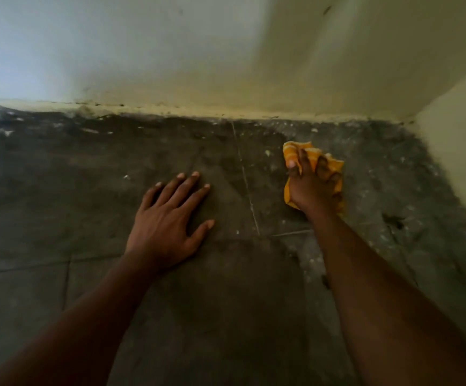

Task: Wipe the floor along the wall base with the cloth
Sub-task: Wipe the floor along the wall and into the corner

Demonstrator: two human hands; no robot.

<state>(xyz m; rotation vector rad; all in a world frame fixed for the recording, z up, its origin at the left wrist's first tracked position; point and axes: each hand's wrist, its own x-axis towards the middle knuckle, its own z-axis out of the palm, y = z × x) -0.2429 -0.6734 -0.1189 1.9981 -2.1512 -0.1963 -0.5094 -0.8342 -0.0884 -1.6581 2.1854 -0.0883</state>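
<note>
My right hand [311, 185] grips a bunched yellow cloth with pale stripes [335, 164] and presses it onto the dark, dusty floor [226, 288], a short way in front of the wall base [198, 111]. The cloth bulges out above and to the right of my fingers. My left hand [167, 221] lies flat on the floor to the left, fingers spread, holding nothing. A pale joint line in the floor [245, 179] runs between the two hands toward the wall.
A cream wall [170, 51] rises straight ahead, stained along its foot. A second wall [460, 151] closes the corner on the right. White specks and grit lie on the floor near the wall base and the corner [387, 168]. A dark blotch [393, 220] marks the floor at right.
</note>
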